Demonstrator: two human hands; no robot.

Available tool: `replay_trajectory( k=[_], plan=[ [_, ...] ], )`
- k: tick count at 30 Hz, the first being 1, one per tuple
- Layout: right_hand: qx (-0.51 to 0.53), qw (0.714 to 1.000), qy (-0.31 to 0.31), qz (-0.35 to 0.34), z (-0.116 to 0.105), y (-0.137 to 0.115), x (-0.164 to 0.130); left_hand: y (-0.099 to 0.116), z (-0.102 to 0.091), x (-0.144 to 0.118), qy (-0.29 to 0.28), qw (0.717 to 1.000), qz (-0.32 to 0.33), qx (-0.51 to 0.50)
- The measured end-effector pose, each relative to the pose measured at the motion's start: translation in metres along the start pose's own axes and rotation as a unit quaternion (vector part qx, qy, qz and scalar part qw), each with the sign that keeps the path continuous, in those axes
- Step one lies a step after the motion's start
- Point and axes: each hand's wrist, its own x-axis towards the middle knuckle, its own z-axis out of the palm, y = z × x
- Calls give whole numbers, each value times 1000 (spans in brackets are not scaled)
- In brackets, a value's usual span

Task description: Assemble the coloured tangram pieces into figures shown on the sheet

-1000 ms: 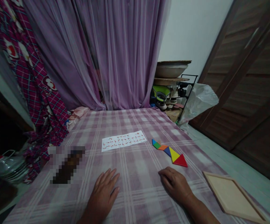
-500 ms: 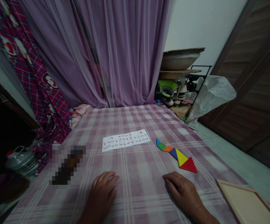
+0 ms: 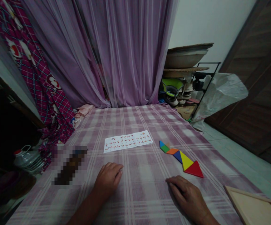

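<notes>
My left hand (image 3: 109, 178) rests palm down on the checked cloth, near the printed sheet. Its fingers reach right and bend slightly, with the thumb apart below them; nothing shows in it. My right hand (image 3: 188, 195) lies on its side on the cloth, loosely closed, thumb and forefinger tips close together, nothing visible between them. Just beyond it a slanting row of tangram pieces touches end to end: blue, green, orange, dark blue, a yellow triangle (image 3: 185, 161) and a red triangle (image 3: 195, 169). The white sheet (image 3: 128, 141) carries small coloured figures in rows.
A shallow wooden tray (image 3: 254, 207) lies at the lower right, cut off by the frame. On the left is a pixelated dark patch (image 3: 70, 167). Beside the cloth-covered surface stand a clear plastic jug (image 3: 29, 159) and, at the back right, a loaded rack (image 3: 205, 82). Purple curtains (image 3: 130, 62) hang behind.
My left hand has slid slightly forward and right, its fingers drawn closer together. The view has shifted a little; the tangram row and my right hand look unchanged on the cloth.
</notes>
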Motion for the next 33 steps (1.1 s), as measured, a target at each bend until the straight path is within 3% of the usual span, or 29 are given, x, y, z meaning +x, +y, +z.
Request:
replay_trajectory(
  k=[4, 9, 13, 16, 20, 24, 27, 33],
  plan=[
    [6, 1000, -5, -1, -1, 1, 1, 2, 25, 18, 8, 997, 60, 41],
    [1, 1000, -18, -11, -3, -1, 4, -7, 53, 17, -4, 994, 82, 72],
    [-10, 999, -35, -1, -8, -7, 7, -16, 56, 22, 14, 995, 83, 61],
    [-11, 997, -77, 10, -19, -15, 9, -10, 53, 39, 20, 995, 84, 46],
    [-36, 994, -103, 23, -43, -19, 13, 22, 49, 78, 5, 990, 140, 16],
    [-109, 992, 19, 58, -60, 0, 20, 66, 53, 120, -26, 979, 201, -18],
    [-189, 972, 82, 113, -61, 16, 30, 95, 59, 148, -43, 974, 218, -35],
    [-233, 949, 26, 209, -53, 18, 52, 132, 69, 189, -139, 973, 181, -10]
  ],
)
